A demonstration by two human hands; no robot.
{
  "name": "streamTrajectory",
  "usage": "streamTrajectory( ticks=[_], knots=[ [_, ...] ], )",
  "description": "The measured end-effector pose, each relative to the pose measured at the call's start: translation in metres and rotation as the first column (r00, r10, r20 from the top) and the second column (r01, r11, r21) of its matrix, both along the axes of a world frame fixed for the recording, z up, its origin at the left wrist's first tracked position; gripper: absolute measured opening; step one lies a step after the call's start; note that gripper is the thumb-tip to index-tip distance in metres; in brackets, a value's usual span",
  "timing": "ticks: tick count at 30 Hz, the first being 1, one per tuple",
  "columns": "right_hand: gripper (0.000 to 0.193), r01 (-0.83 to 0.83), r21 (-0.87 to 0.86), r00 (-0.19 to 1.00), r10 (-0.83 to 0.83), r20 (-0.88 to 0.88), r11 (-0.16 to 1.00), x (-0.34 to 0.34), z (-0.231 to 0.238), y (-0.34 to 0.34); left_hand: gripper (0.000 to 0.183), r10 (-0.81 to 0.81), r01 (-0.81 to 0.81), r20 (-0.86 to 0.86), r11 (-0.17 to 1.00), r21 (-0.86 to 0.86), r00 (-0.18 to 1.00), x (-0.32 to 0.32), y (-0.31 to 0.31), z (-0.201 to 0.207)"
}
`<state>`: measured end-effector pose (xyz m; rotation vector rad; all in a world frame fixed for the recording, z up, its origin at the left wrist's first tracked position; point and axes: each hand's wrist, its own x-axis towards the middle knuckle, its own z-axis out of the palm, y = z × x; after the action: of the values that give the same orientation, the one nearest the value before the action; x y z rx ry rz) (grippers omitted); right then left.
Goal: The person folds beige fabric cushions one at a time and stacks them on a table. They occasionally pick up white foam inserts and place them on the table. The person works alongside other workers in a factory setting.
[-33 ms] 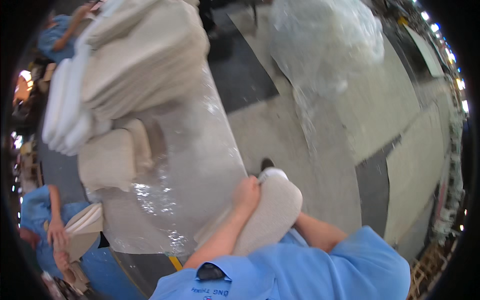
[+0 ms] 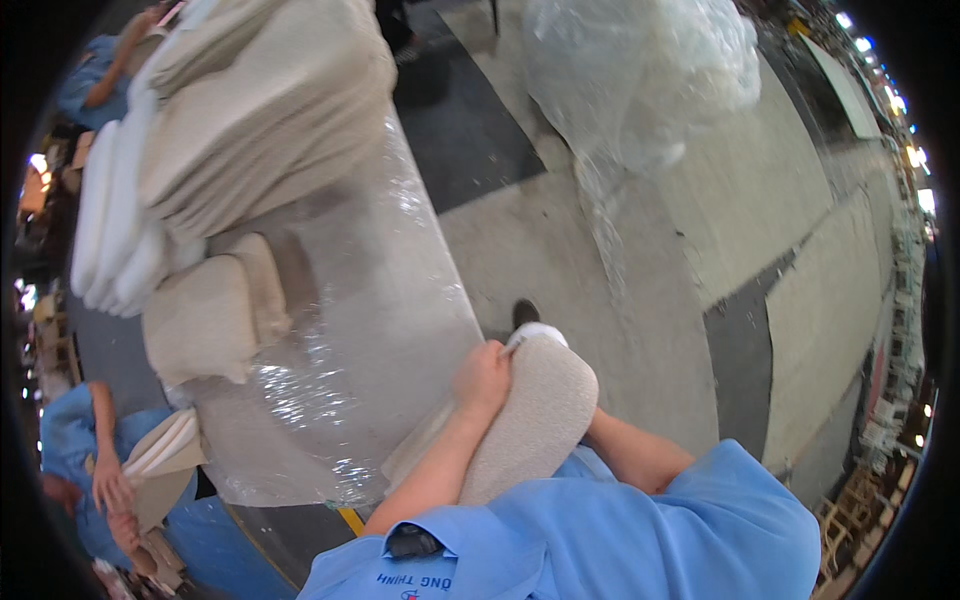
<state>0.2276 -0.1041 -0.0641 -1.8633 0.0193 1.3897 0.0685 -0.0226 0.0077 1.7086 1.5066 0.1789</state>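
A beige fabric cushion cover (image 2: 535, 420) with a rounded end is held upright against my body, beside the table's right edge. White padding (image 2: 538, 335) shows at its far end. My left hand (image 2: 485, 378) is closed on the cover's far left edge, fingers pinched round the fabric. Behind the cushion, my right hand is hidden; only my right forearm (image 2: 640, 450) shows, reaching in from the right. Another beige fabric piece (image 2: 415, 448) lies partly under my left forearm at the table's near corner.
The plastic-covered table (image 2: 400, 330) bears a tall stack of beige cushions (image 2: 270, 110), white foam pads (image 2: 115, 220) and two loose beige cushions (image 2: 205, 320). A co-worker (image 2: 110, 470) handles a cushion at lower left; another (image 2: 95, 85) stands far left. A clear plastic bundle (image 2: 645, 80) lies on the floor.
The view has shifted slightly, so the table and stacks sit a little further left. My left hand keeps its grip on the cover.
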Motion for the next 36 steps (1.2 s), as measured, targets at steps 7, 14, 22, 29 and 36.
streamTrajectory(
  ticks=[7,14,22,29,36],
  knots=[
    [0.026,-0.393,0.279,0.890,0.438,-0.125,0.876,0.081,0.062,0.059,0.026,0.023,-0.022,0.059,0.999,-0.028,0.998,0.001,0.009,0.001],
    [0.028,-0.926,0.240,0.339,0.923,0.182,0.293,0.087,0.089,0.136,0.011,0.141,-0.168,0.201,0.978,0.123,0.969,0.000,0.003,0.007],
    [0.028,-0.951,0.231,-0.242,0.959,-0.150,-0.204,0.068,0.073,0.192,0.008,0.096,-0.137,0.180,0.964,0.226,0.979,0.002,0.001,0.006],
    [0.018,-0.955,0.296,0.071,0.988,0.139,0.027,0.105,0.077,0.138,0.014,0.096,-0.133,0.290,0.985,0.109,0.952,0.030,0.001,0.008],
    [0.015,-0.907,0.244,0.411,0.845,0.343,0.342,0.110,0.062,0.094,0.033,-0.056,0.078,0.080,0.950,-0.303,0.995,0.051,0.021,-0.004]
  ],
)
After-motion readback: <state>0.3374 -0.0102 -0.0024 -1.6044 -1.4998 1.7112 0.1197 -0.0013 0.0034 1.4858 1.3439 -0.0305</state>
